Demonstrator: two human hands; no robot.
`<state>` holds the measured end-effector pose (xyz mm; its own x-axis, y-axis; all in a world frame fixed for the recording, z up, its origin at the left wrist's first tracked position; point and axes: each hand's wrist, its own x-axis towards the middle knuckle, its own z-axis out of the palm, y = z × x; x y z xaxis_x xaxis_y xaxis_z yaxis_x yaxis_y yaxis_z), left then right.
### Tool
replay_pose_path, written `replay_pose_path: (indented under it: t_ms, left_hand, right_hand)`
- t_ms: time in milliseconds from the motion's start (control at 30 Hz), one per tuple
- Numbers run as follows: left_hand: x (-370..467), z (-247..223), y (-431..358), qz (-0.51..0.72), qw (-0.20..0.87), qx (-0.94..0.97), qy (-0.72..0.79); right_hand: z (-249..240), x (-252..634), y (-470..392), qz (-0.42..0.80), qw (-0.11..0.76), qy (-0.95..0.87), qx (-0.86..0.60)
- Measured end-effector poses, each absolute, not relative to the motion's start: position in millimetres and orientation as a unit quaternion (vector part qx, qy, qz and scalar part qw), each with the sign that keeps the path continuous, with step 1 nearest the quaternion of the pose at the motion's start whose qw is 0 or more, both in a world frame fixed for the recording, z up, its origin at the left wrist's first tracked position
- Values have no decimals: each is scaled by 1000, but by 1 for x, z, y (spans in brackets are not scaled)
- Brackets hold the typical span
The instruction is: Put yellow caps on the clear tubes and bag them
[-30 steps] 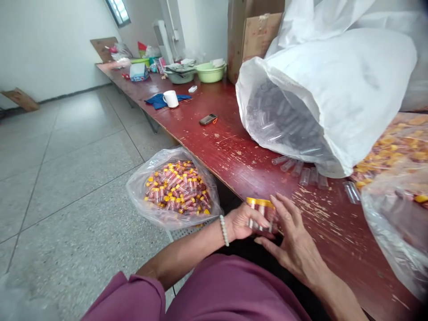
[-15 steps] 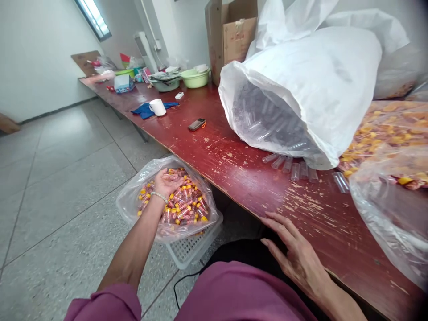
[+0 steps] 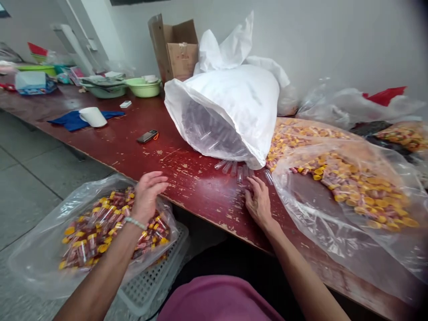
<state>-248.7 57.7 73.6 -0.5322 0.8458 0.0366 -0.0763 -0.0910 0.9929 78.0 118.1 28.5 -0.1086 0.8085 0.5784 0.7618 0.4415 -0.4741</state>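
Observation:
My left hand (image 3: 149,198), with a beaded bracelet at the wrist, is raised over the near edge of the bag of filled tubes (image 3: 109,214), its fingers stretched out and nothing in them. Those tubes are clear with yellow caps and reddish contents. My right hand (image 3: 259,203) reaches low over the red table (image 3: 194,183), fingers apart, the tips close to a few empty clear tubes (image 3: 240,174); whether they touch is hard to tell. Behind these tubes lies a white sack (image 3: 240,98), its mouth towards me, with many more clear tubes inside.
On the right, a clear plastic bag (image 3: 310,214) holds yellow caps with reddish pieces (image 3: 364,187). A white perforated basket (image 3: 143,285) stands below the filled bag. A phone (image 3: 147,136), white mug (image 3: 93,117), green basin (image 3: 143,88) and cardboard box (image 3: 182,55) stand further left.
My left hand has lifted off the filled tubes and come towards the table edge. My right hand has moved forward from the edge to the loose empty tubes. The view has turned right.

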Motion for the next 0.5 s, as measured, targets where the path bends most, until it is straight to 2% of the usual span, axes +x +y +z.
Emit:
replay_pose_path:
  t_ms: [100,267,400,500]
  left_hand:
    - [-196,75,101,545,273,533,587]
    - [-142,71,171,409,38,727,550]
    - [-134,66,203,337,-44,798,498]
    - [-141,66,219,229,-97,868,429]
  right_hand:
    - [18,80,151,-9,427,-706,-564]
    - [13,84,172,-8,437,-683,-585]
    - [13,84,171,-7,449,-674,-586]
    - [14,82,171,-28,443,-674,-591]
